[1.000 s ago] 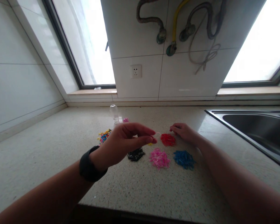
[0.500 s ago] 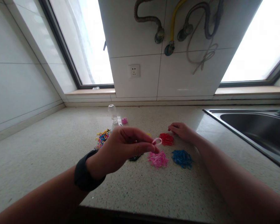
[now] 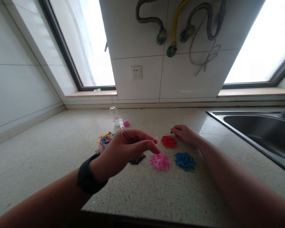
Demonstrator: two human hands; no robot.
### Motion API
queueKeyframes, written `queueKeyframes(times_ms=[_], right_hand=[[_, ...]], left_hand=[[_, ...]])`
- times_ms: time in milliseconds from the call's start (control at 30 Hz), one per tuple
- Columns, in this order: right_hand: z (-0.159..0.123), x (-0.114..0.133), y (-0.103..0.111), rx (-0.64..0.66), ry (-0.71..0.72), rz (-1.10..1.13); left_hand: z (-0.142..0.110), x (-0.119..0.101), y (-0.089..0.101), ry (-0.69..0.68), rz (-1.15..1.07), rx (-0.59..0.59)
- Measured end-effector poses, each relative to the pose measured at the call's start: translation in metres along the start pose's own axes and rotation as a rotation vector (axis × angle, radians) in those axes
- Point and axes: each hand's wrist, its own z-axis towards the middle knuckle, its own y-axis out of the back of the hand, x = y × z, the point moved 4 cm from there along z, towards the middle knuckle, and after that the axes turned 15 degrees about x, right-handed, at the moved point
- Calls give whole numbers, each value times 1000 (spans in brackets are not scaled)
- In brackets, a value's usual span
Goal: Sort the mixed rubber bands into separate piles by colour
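My left hand [image 3: 130, 147], with a black band on its wrist, pinches a small pale pink rubber band [image 3: 156, 140] between thumb and fingertips. Below the fingertips lies a pile of pink rubber bands [image 3: 160, 162]. Just past them is a red pile [image 3: 168, 142], and a blue pile [image 3: 185, 161] sits to the right. My right hand [image 3: 184, 133] rests on the counter beside the red pile, fingers curled in, nothing visible in them. Partly hidden behind my left hand are a black pile [image 3: 137, 159] and a mixed-colour pile [image 3: 104, 141].
A clear bottle [image 3: 114, 116] stands upside down at the back of the speckled counter [image 3: 142, 196], near a pink cap [image 3: 126, 123]. A steel sink [image 3: 251, 126] is set in on the right. Hoses and a socket [image 3: 136, 72] are on the tiled wall.
The pinched pink band has shifted slightly left and up at my left fingertips, and it looks smaller between them. My right hand stays in place.
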Motion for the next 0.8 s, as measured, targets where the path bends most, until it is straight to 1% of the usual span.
queueKeyframes(times_ms=[167,467,633,800], right_hand=[[0,0,0,5,-8,7],[0,-1,0,-8,-4,-2],[0,-1,0,-4,-4,-2],[-1,0,0,0,11,-3]], left_hand=[[3,7,-1,42,-56,-39],[5,27,-6,120,-271,-63],[5,30,-5,113,-296,-52],[5,31,-2,102,-265,-58]])
